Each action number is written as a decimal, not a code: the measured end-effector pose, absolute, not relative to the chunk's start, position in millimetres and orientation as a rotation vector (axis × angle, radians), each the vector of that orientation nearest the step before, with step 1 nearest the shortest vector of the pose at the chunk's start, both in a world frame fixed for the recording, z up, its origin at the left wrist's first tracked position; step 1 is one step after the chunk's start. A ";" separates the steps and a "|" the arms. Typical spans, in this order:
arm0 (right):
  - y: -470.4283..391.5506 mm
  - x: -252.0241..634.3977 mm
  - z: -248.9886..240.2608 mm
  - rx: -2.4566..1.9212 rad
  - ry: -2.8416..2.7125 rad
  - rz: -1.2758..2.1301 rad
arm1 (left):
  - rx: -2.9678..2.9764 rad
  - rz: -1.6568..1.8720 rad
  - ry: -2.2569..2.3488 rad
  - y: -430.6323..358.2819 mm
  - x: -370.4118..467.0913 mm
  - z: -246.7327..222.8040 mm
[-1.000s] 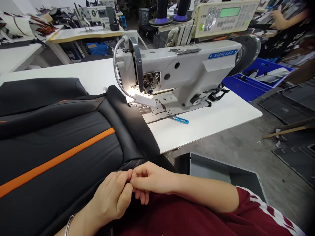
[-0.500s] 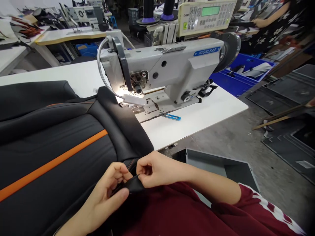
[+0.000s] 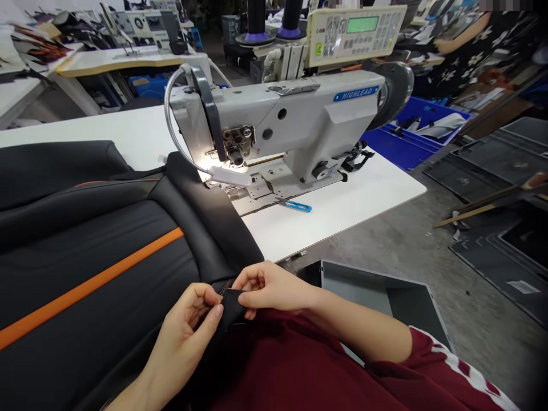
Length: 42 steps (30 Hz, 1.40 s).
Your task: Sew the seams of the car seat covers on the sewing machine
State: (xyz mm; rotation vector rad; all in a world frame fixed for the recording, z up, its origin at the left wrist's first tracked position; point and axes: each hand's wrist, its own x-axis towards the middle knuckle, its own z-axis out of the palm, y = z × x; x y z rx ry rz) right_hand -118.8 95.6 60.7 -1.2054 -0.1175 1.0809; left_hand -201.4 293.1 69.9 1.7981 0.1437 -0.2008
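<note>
A black seat cover (image 3: 141, 240) with an orange stripe (image 3: 107, 279) lies over the left part of the white table and hangs toward my lap. My left hand (image 3: 190, 322) pinches its near edge between thumb and fingers. Just to the right, my right hand (image 3: 268, 288) grips the same edge, thumb on top, where a small flap (image 3: 233, 311) is folded up between the hands. Orange-brown stitching shows beside the fingertips. Beyond the cover stands a grey sewing machine (image 3: 274, 114) with its lamp lit. Blue-handled thread snips (image 3: 295, 205) rest by its bed.
A grey bin (image 3: 372, 285) stands below the table's front edge (image 3: 342, 230). Past the machine is a blue crate (image 3: 411, 137) with pieces in it. A control panel (image 3: 357, 34) sits above the machine. Another person's arm (image 3: 464, 37) shows at the upper right.
My right thumb has come down onto the cover's edge, and the flap is now turned up, showing its underside. My left thumb has moved up closer to the fingers.
</note>
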 end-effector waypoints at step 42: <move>70.8 -121.5 92.3 -1.996 -0.718 0.847 | 1.539 -0.335 0.237 277.5 -202.9 67.3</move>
